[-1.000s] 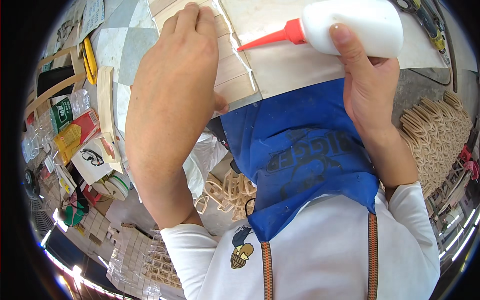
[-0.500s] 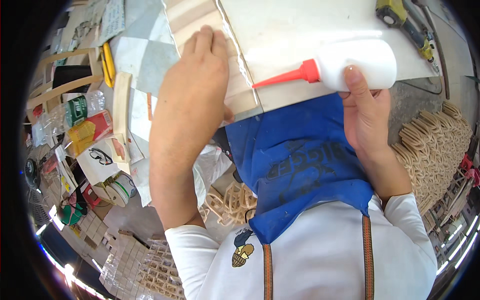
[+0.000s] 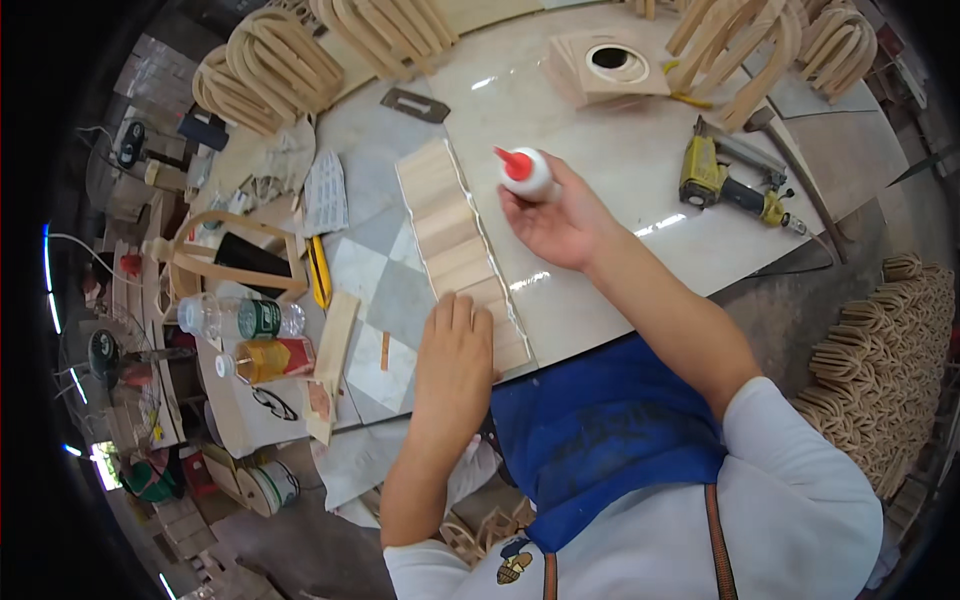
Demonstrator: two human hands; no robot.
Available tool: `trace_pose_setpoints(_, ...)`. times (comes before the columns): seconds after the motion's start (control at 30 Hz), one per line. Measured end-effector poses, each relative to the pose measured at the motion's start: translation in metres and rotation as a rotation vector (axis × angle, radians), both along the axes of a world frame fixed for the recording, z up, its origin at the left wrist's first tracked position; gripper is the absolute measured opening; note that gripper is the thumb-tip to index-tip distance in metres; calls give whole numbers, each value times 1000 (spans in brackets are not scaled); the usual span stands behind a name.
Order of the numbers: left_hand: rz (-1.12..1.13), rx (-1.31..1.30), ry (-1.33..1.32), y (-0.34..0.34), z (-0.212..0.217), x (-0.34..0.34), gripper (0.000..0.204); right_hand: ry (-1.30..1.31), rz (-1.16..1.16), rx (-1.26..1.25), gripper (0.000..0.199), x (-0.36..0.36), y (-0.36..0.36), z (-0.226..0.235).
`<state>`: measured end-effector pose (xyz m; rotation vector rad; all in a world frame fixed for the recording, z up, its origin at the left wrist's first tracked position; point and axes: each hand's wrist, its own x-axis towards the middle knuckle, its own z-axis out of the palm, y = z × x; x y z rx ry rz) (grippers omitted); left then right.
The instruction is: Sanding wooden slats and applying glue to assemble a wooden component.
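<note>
A row of flat pale wooden pieces [image 3: 452, 232] lies lengthwise on the glossy work table [image 3: 620, 170]. My left hand [image 3: 455, 360] rests palm down on the near end of that row, fingers together. My right hand [image 3: 565, 220] holds a white glue bottle with a red nozzle [image 3: 525, 172], standing it upright just to the right of the row's far half. A blue apron [image 3: 600, 440] covers my lap below the table edge.
A yellow nail gun [image 3: 725, 180] lies right of the bottle. A square wooden block with a round hole [image 3: 608, 65] sits at the far side. Bent wooden hoops [image 3: 280, 70] pile at the back. Plastic bottles [image 3: 245, 320], a yellow utility knife [image 3: 320, 272] and stacked wooden parts [image 3: 880, 370] surround me.
The view has pulled back from the table. My right hand swung the glue bottle from lying sideways, nozzle left, to standing upright. My left hand stayed on the wooden row.
</note>
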<state>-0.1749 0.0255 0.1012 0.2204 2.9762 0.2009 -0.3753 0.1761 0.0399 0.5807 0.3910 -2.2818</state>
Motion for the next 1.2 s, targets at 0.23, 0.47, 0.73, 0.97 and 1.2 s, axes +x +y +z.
trace_pose_setpoints(0.23, -40, 55, 46, 3, -5, 19, 55, -88, -64, -261, 61, -117, -96, -38)
trace_pose_setpoints(0.47, 1, 73, 77, -1, -13, 34, 49, 176, 250, -246, 57, -80, -64, -31)
trace_pose_setpoints(0.73, 17, 37, 149, 7, -24, 41, 41, 1259, -532, 1245, 15, -45, 187, 83)
trace_pose_setpoints(0.97, 13, 78, 253, -3, -39, 42, 36, 1351, -739, 1958, 38, -173, 331, 91)
trace_pose_setpoints(1.2, 61, 157, 316, -1, -45, 41, 30, 1316, -303, 1884, 42, -196, 361, 109)
